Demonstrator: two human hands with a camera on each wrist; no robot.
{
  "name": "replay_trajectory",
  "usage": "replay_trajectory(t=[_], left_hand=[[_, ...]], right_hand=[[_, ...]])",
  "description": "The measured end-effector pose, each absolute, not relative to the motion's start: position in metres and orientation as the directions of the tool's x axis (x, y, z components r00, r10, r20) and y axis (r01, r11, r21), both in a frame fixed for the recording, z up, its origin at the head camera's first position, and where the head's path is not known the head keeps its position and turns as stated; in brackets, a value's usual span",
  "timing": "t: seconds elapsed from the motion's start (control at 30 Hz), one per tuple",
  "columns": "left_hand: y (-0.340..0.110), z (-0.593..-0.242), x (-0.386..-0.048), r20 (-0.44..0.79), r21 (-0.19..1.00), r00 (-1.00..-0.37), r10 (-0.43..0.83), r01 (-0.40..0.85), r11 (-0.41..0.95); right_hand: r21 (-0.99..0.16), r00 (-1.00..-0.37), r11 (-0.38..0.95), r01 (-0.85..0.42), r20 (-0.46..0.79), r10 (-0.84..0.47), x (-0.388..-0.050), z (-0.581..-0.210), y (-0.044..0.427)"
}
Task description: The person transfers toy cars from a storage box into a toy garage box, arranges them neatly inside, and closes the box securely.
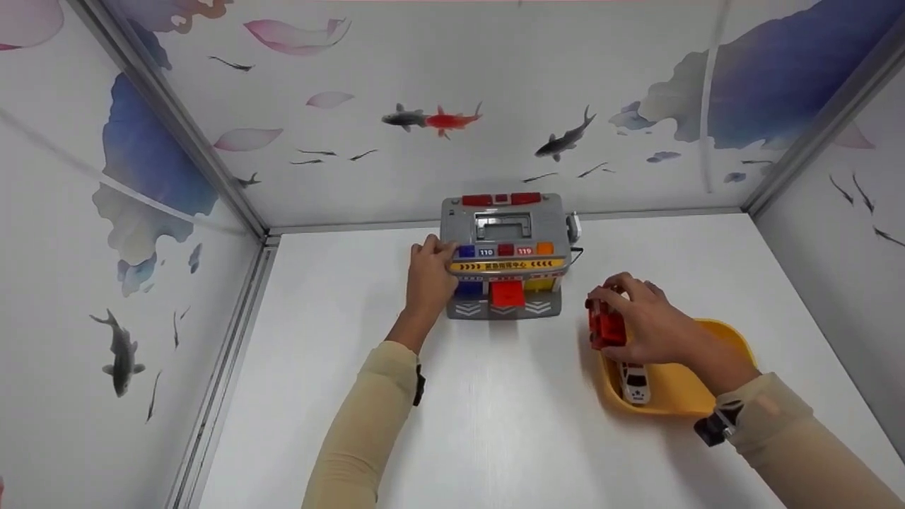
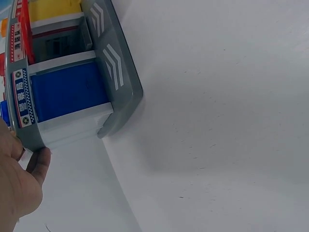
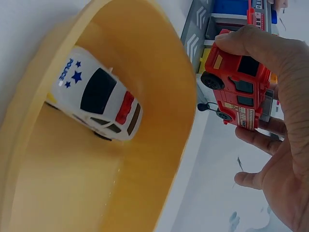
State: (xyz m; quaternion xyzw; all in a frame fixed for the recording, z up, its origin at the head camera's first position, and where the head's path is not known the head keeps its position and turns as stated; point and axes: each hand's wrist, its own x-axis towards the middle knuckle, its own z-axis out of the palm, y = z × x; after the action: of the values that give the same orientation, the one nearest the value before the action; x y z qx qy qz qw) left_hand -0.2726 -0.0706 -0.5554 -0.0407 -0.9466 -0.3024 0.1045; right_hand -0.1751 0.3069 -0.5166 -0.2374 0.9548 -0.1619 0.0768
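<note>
A grey toy rescue station [image 1: 509, 266] stands by the back wall, its red middle door [image 1: 508, 293] raised and sticking outward. Beside it, the blue door [image 2: 70, 92] is down. My left hand [image 1: 431, 279] holds the left corner of the station's roof, with thumb and fingers around the edge in the left wrist view. Between the thumb and fingers of my right hand [image 1: 654, 322] is a red toy fire truck [image 3: 239, 79], above the left rim of a yellow bin [image 1: 735, 339]. Inside that bin lies a white toy police car [image 3: 94, 94] with a red light bar.
Low walls printed with fish and petals enclose the white table [image 1: 481, 424]; the back wall [image 1: 495, 162] rises right behind the station. A white piece [image 1: 574, 227] and a thin dark hook [image 1: 577, 253] stick out from the station's right side.
</note>
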Motion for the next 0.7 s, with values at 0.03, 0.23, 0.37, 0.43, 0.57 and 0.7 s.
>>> replay_trajectory(t=[0.03, 0.23, 0.37, 0.43, 0.57, 0.7], left_hand=[[-0.071, -0.556, -0.273, 0.224, 0.564, -0.975, 0.014, 0.141, 0.814], [-0.071, -0.556, -0.273, 0.21, 0.559, -0.978, 0.012, 0.13, 0.819], [-0.071, -0.556, -0.273, 0.212, 0.544, -0.977, 0.014, 0.13, 0.829], [-0.071, -0.556, -0.273, 0.216, 0.532, -0.976, 0.019, 0.134, 0.836], [-0.071, -0.557, -0.274, 0.227, 0.521, -0.974, 0.024, 0.142, 0.842], [-0.071, -0.557, -0.274, 0.226, 0.527, -0.974, 0.02, 0.14, 0.839]], right_hand=[[-0.345, -0.874, 0.834, -0.431, -0.07, -0.481, -0.176, -0.517, 0.305], [-0.34, -0.868, 0.829, -0.444, -0.068, -0.492, -0.179, -0.517, 0.292], [-0.331, -0.86, 0.825, -0.457, -0.071, -0.505, -0.181, -0.519, 0.284], [-0.327, -0.859, 0.826, -0.459, -0.077, -0.507, -0.183, -0.52, 0.28], [-0.335, -0.855, 0.821, -0.463, -0.078, -0.513, -0.185, -0.522, 0.274], [-0.332, -0.851, 0.82, -0.465, -0.088, -0.518, -0.187, -0.525, 0.268]])
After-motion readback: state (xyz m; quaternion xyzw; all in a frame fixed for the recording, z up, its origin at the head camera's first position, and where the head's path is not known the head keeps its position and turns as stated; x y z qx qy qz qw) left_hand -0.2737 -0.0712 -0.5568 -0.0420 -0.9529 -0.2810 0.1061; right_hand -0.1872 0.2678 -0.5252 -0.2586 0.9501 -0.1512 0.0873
